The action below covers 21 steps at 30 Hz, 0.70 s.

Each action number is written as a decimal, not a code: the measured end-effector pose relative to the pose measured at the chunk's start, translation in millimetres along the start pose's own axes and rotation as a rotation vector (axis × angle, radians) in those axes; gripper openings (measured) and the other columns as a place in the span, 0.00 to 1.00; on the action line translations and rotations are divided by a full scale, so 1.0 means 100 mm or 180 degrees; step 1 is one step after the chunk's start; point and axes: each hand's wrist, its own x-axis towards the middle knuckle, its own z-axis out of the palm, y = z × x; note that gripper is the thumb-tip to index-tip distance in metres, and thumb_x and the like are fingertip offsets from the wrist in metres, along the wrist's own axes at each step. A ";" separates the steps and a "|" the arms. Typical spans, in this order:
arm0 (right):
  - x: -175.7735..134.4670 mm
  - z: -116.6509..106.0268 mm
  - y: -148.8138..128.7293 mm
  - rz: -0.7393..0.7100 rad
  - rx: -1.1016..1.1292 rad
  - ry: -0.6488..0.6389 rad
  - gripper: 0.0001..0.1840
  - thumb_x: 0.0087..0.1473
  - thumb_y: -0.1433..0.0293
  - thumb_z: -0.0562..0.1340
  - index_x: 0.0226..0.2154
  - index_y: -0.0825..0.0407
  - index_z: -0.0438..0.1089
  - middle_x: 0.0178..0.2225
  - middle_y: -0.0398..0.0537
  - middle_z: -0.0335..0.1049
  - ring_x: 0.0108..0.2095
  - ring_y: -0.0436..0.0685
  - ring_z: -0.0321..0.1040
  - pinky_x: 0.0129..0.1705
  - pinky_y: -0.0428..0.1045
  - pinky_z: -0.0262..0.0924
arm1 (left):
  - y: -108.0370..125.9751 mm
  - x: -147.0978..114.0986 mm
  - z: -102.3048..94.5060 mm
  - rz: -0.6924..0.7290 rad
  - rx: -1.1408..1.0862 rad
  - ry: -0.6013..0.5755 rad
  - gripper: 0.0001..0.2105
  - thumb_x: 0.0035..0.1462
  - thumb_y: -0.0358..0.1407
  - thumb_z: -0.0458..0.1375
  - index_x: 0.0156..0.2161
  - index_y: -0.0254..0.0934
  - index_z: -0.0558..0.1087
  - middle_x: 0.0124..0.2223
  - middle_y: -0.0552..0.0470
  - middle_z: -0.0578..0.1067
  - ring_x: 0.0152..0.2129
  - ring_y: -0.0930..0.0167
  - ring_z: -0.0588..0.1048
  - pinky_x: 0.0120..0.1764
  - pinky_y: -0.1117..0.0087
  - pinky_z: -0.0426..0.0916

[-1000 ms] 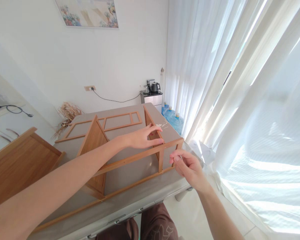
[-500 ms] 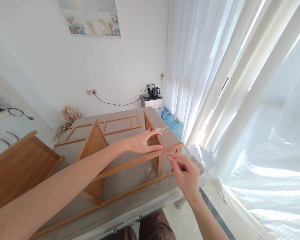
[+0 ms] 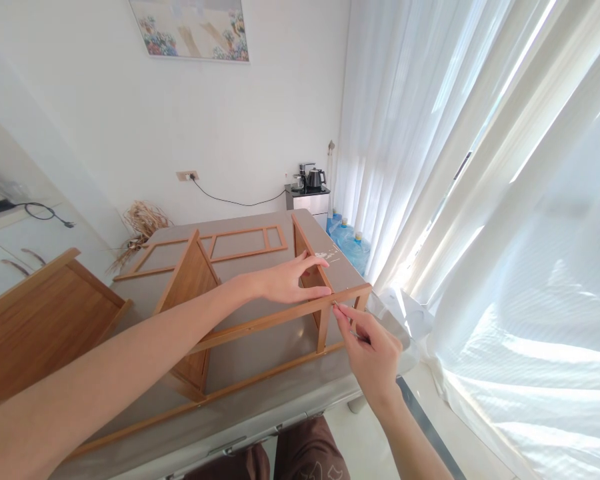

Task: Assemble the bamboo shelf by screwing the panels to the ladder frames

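Note:
A wooden shelf frame (image 3: 275,319) lies on its side on the table, with upright panels between its long rails. My left hand (image 3: 293,279) reaches across to the right end panel (image 3: 300,240), thumb and fingers closed about its top edge near the joint with the upper rail. At the outer side of that same joint, my right hand (image 3: 373,343) pinches a thin metal piece (image 3: 335,305) between thumb and forefinger. Its tip meets the rail; most of it is hidden by the fingers. Another wooden panel (image 3: 193,280) stands mid-frame.
The grey-covered table (image 3: 260,270) also bears a flat wooden frame (image 3: 247,257) at the back and a loose wooden panel (image 3: 45,320) on the left. White scraps (image 3: 325,256) lie near the right edge. Beyond are a kettle stand (image 3: 307,200), water bottles (image 3: 350,243) and curtains (image 3: 480,200).
My right hand has brought the metal piece closer against the rail, and less of it shows. The left hand keeps its hold on the panel. The view has shifted slightly.

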 end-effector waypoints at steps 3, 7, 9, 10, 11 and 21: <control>0.01 0.01 -0.03 -0.0160 -0.0009 -0.0031 0.06 0.60 0.73 0.68 0.40 0.48 0.79 0.25 0.40 0.73 0.20 0.45 0.56 0.23 0.45 0.54 | 0.00 0.00 0.00 0.0028 0.0007 0.0010 0.37 0.60 0.64 0.55 0.67 0.50 0.58 0.68 0.44 0.63 0.59 0.58 0.71 0.58 0.56 0.67; 0.03 -0.02 -0.06 -0.0163 -0.0004 -0.0185 0.07 0.61 0.73 0.67 0.42 0.50 0.80 0.25 0.41 0.72 0.21 0.46 0.56 0.24 0.45 0.54 | -0.02 0.01 0.00 0.0034 0.0028 0.0016 0.37 0.60 0.64 0.55 0.68 0.49 0.58 0.68 0.44 0.63 0.60 0.58 0.70 0.59 0.56 0.66; 0.04 -0.04 -0.08 -0.0119 -0.0037 -0.0274 0.07 0.62 0.73 0.66 0.42 0.50 0.80 0.25 0.41 0.71 0.21 0.46 0.54 0.24 0.45 0.54 | -0.03 0.01 0.00 0.0029 0.0030 0.0004 0.37 0.60 0.64 0.55 0.68 0.49 0.58 0.69 0.44 0.63 0.62 0.58 0.69 0.60 0.56 0.66; 0.06 -0.05 -0.09 -0.0104 -0.0056 -0.0313 0.08 0.62 0.72 0.65 0.43 0.50 0.80 0.25 0.40 0.70 0.20 0.46 0.52 0.24 0.45 0.54 | -0.03 0.00 0.00 0.0034 0.0027 0.0000 0.37 0.60 0.64 0.55 0.68 0.49 0.58 0.69 0.44 0.63 0.63 0.58 0.68 0.60 0.56 0.65; 0.07 -0.07 -0.10 -0.0090 -0.0075 -0.0338 0.08 0.63 0.72 0.65 0.43 0.50 0.80 0.25 0.40 0.70 0.20 0.45 0.51 0.24 0.45 0.54 | -0.03 0.00 -0.01 0.0044 0.0019 -0.0005 0.37 0.61 0.64 0.55 0.68 0.49 0.58 0.69 0.44 0.62 0.64 0.58 0.67 0.61 0.56 0.65; 0.22 -0.14 -0.13 0.0091 -0.0129 -0.0562 0.04 0.62 0.68 0.66 0.39 0.46 0.78 0.20 0.35 0.62 0.19 0.46 0.50 0.23 0.44 0.51 | -0.03 -0.02 -0.02 -0.0091 -0.0114 -0.0007 0.38 0.58 0.67 0.55 0.68 0.51 0.59 0.68 0.46 0.63 0.64 0.57 0.66 0.63 0.54 0.62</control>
